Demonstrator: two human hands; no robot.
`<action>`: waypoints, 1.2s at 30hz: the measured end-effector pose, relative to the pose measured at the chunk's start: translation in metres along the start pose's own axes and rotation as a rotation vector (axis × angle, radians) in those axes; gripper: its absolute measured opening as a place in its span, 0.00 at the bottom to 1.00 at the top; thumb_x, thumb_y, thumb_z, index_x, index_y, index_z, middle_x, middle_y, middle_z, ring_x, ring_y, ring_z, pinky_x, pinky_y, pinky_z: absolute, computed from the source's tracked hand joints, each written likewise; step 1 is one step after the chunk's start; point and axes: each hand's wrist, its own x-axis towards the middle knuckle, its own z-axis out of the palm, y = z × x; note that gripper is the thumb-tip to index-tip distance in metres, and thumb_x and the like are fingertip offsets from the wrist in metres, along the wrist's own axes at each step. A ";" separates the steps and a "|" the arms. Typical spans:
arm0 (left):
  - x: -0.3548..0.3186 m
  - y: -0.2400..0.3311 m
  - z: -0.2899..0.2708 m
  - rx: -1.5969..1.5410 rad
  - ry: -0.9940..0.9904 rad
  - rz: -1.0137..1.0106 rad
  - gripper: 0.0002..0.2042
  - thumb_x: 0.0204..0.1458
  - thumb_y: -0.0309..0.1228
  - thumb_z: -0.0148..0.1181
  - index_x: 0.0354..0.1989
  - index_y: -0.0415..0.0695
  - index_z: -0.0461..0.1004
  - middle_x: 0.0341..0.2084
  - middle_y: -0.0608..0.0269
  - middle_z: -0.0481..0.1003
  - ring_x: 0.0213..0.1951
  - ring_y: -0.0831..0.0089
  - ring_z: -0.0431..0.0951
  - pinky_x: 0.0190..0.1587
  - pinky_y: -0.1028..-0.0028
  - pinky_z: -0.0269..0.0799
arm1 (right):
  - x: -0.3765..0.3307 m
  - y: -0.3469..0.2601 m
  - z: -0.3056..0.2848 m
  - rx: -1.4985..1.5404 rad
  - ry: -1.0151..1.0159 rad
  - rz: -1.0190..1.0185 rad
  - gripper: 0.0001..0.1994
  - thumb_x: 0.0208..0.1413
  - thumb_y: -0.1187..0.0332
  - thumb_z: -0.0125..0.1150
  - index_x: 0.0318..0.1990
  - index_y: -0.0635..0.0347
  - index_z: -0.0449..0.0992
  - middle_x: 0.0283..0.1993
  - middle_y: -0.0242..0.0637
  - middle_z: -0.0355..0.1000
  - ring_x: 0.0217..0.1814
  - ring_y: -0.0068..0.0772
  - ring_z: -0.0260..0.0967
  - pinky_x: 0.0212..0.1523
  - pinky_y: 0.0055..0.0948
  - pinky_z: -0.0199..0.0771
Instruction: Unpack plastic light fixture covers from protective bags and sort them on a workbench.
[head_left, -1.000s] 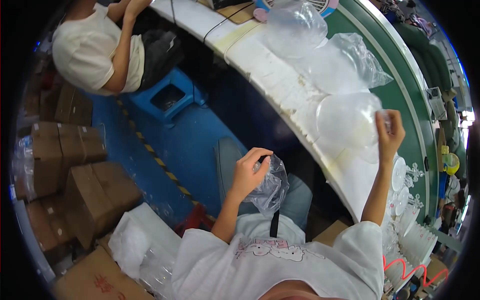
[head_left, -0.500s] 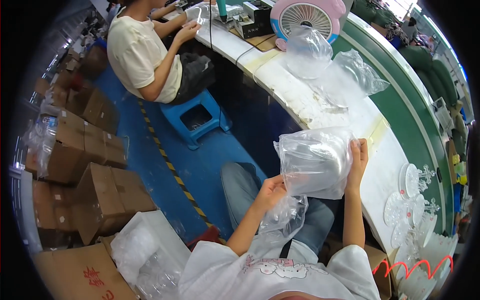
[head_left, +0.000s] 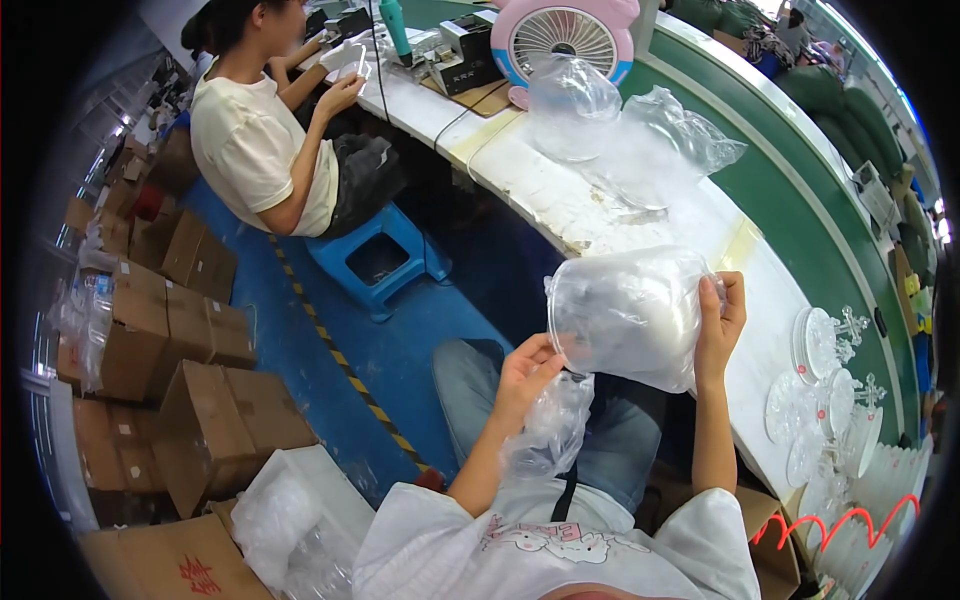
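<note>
Left hand (head_left: 528, 374) nearly closed, right hand (head_left: 722, 315) half-curled; both grip clear plastic cylinder (head_left: 625, 318) (crumpled bag (head_left: 550, 428) below left) near bench (head_left: 752, 405) edge.

Container (head_left: 625, 318) of glossy clear plastic, apparently smooth

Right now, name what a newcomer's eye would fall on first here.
Probably the large clear plastic piece near the centre, held between the left hand and the right hand. Next might come the pink and blue fan near the top, its round grille facing the camera. The bright red coiled cord at the lower right would likely also catch the eye.
</note>
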 end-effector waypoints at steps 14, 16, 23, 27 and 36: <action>-0.015 -0.012 0.022 0.015 -0.042 -0.008 0.08 0.47 0.23 0.52 0.36 0.37 0.68 0.22 0.65 0.70 0.27 0.82 0.69 0.34 0.83 0.62 | -0.006 0.005 -0.027 0.196 0.260 0.059 0.07 0.53 0.68 0.48 0.27 0.59 0.61 0.25 0.25 0.58 0.28 0.14 0.52 0.30 0.14 0.55; -0.015 -0.012 0.023 0.108 -0.002 0.042 0.09 0.48 0.24 0.51 0.38 0.37 0.66 0.21 0.65 0.70 0.26 0.82 0.69 0.34 0.84 0.62 | -0.011 0.005 -0.023 0.227 0.328 0.042 0.07 0.53 0.68 0.47 0.27 0.59 0.60 0.26 0.26 0.58 0.28 0.14 0.53 0.31 0.14 0.56; -0.015 -0.007 0.014 0.327 -0.030 0.024 0.05 0.45 0.23 0.55 0.31 0.38 0.72 0.23 0.66 0.71 0.26 0.83 0.69 0.30 0.84 0.62 | -0.011 0.032 -0.034 -0.013 0.352 0.006 0.06 0.53 0.67 0.44 0.30 0.58 0.60 0.28 0.27 0.59 0.30 0.15 0.56 0.34 0.15 0.59; -0.007 0.018 0.025 0.725 0.085 0.387 0.09 0.40 0.21 0.57 0.33 0.39 0.73 0.31 0.61 0.72 0.28 0.80 0.69 0.29 0.84 0.63 | -0.043 0.129 -0.056 0.003 -0.115 0.243 0.19 0.53 0.67 0.46 0.52 0.63 0.57 0.50 0.40 0.60 0.51 0.30 0.58 0.49 0.25 0.61; 0.001 0.029 0.055 1.092 -0.160 0.880 0.15 0.33 0.17 0.60 0.34 0.40 0.73 0.32 0.57 0.74 0.26 0.70 0.75 0.23 0.82 0.68 | -0.044 0.069 -0.025 0.893 -0.086 0.602 0.25 0.51 0.66 0.52 0.55 0.60 0.53 0.53 0.38 0.57 0.53 0.29 0.56 0.52 0.27 0.61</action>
